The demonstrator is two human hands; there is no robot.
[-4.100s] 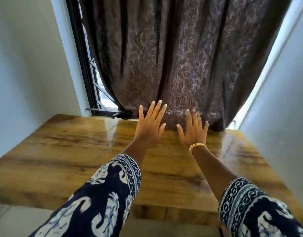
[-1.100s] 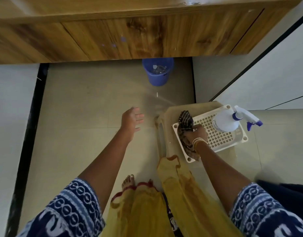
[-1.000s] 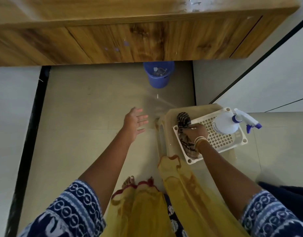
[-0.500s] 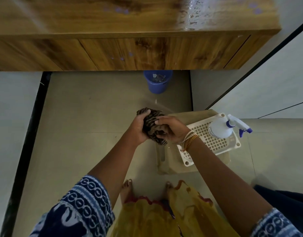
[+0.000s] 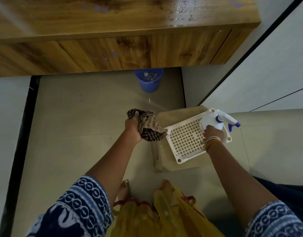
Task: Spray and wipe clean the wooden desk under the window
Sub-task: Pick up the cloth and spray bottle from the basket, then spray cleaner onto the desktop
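The wooden desk [image 5: 113, 19] fills the top of the view, its front panel facing me and wet droplets near its right end. My left hand [image 5: 132, 129] is shut on a bunched dark striped cloth [image 5: 150, 128], held above the floor. My right hand [image 5: 213, 133] rests on the white spray bottle [image 5: 211, 122] with a blue trigger, which stands at the far right corner of a white perforated tray [image 5: 186, 141]. Its fingers wrap the bottle's near side; how firm the hold is I cannot tell.
The tray sits on a low beige stool [image 5: 171, 115]. A blue bucket [image 5: 149, 82] stands on the tiled floor under the desk. A white wall with a black edge strip [image 5: 249, 53] runs along the right. My bare feet and yellow garment are below.
The cloth has passed from both hands into my left hand alone. My right hand has moved right across the tray onto the spray bottle.
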